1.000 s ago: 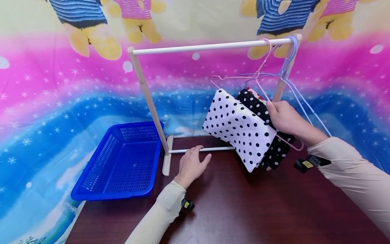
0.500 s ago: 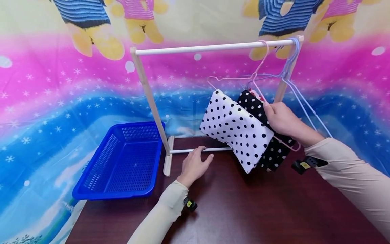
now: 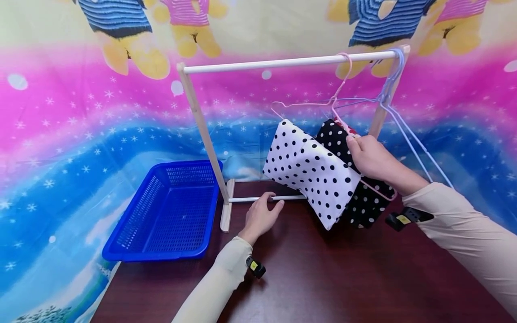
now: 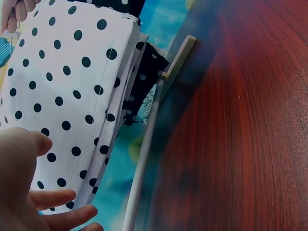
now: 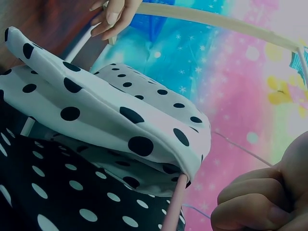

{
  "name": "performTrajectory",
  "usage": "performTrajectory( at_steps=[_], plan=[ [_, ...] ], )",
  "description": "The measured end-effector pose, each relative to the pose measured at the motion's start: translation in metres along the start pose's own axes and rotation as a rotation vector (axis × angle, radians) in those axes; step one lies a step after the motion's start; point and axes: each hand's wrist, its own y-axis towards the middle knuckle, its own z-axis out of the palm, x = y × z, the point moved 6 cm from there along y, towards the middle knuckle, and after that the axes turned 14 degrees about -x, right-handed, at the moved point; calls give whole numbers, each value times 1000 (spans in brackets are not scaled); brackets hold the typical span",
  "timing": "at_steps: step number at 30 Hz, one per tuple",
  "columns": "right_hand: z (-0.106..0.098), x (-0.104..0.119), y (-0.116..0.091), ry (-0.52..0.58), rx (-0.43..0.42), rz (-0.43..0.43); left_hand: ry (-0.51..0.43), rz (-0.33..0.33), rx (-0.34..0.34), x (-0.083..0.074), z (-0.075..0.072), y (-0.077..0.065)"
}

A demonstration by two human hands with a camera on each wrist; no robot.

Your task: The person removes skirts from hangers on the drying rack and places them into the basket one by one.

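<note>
Right hand [image 3: 369,157]: pinching one pink hanger [image 3: 333,100] (one white, black-dotted cloth [image 3: 313,168] draped on it) | left hand [image 3: 260,217]: fingers spread | one rack [image 3: 262,64] | one blue basket [image 3: 177,215]

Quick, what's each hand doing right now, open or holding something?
Left hand: open, fingers relaxed, holding nothing.
Right hand: closed, gripping one side of the pink clothes hanger.

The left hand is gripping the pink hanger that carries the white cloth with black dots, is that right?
Not the left hand: the head view shows the right hand gripping the pink hanger. That hanger does carry the white cloth with black dots.
</note>
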Motion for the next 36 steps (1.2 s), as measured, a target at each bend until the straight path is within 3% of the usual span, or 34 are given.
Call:
performTrajectory(
  at_steps=[21,36],
  plan=[
    [9,13,3,25,25,-43,-172,-131,3,10,13,9],
    [14,23,1,51,49,-31,-350,-300,38,9,31,14]
  ],
)
